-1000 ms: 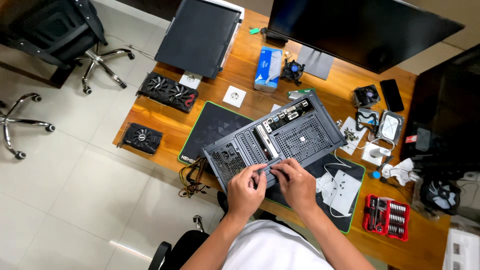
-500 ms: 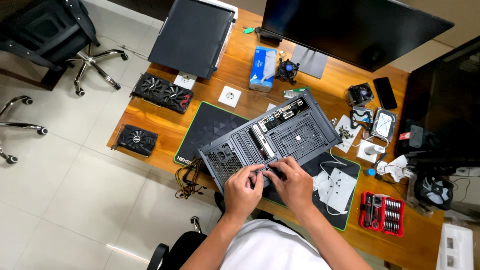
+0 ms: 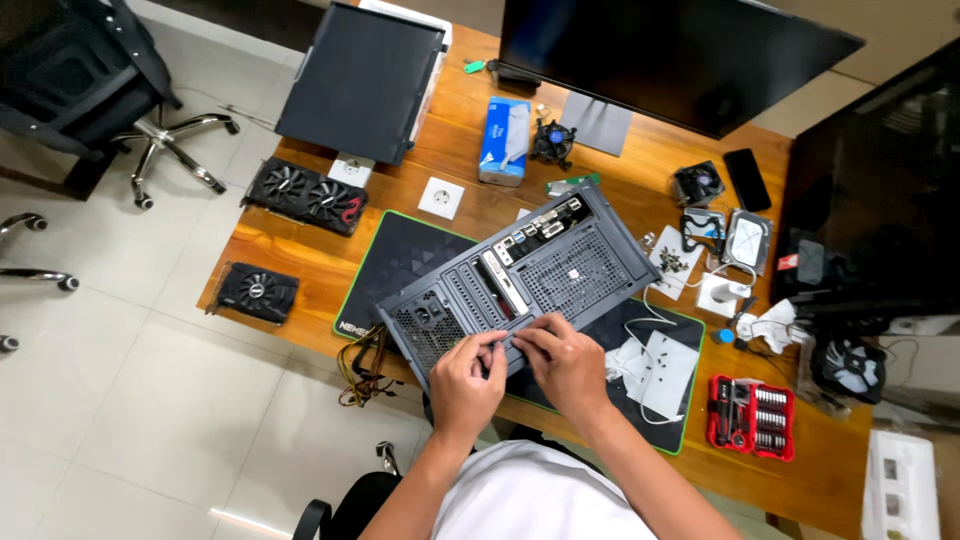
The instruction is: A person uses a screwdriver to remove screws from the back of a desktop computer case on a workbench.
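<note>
Your computer case (image 3: 530, 280) lies flat on the black mat (image 3: 400, 265), long axis running from near-left to far-right. Your left hand (image 3: 465, 385) and right hand (image 3: 565, 365) both pinch its near edge, seemingly around one small part I cannot make out.

Screens: large flat black monitor (image 3: 680, 55) at the far edge of the wooden surface (image 3: 450, 150), panel dark, on a grey rectangular base plate. Second dark monitor (image 3: 880, 200) at the right edge, angled, also dark. Small black phone (image 3: 747, 179) lies flat near the right monitor, screen off.

Packages: blue-and-white rectangular carton (image 3: 505, 140) lying flat just left of the big monitor's base. Red flat tool case (image 3: 753, 417) open at the near right, rows of bits inside. White foam packing block (image 3: 900, 485) at the near right corner.

Labels: small white square sticker (image 3: 577, 273) on the perforated panel of the black PC case (image 3: 520, 280).
</note>
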